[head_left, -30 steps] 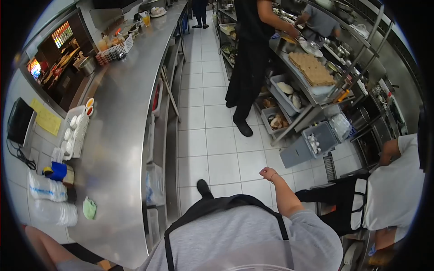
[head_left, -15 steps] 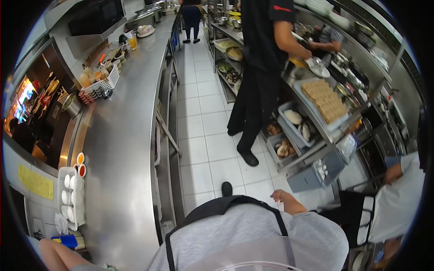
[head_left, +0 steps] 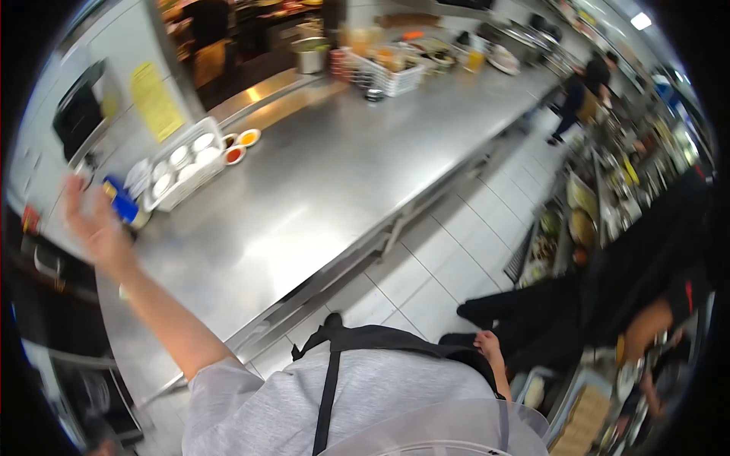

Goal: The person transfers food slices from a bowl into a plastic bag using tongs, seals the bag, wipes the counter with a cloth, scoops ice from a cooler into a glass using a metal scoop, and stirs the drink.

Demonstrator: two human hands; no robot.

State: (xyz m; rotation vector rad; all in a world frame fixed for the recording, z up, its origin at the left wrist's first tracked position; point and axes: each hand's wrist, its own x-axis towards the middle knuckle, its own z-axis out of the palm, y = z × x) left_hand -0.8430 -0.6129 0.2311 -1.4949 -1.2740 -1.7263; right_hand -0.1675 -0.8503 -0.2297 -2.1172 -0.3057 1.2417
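Note:
My left arm reaches out over the near left end of the steel counter (head_left: 304, 205). My left hand (head_left: 97, 228) is open with its fingers spread, slightly blurred, and holds nothing. Closest to it is a blue and yellow packet (head_left: 122, 199) at the counter's back edge. Beside that packet, a white plastic basket (head_left: 190, 186) holds several round white items. Small dishes of red sauce (head_left: 234, 155) and orange sauce (head_left: 249, 137) stand against the basket's far end. At my right side hangs my right hand (head_left: 487, 344), fingers loosely curled, with nothing visible in it.
A white condiment basket (head_left: 403, 82) and a metal pot (head_left: 310, 57) stand along the back of the counter. A person in black (head_left: 593, 304) works close on my right at shelves of food. Another person (head_left: 578, 95) is far down the tiled aisle (head_left: 449, 235).
My view has swung left, bringing the counter to the middle and the person in black to the right edge. My left arm is now stretched out with its hand in view.

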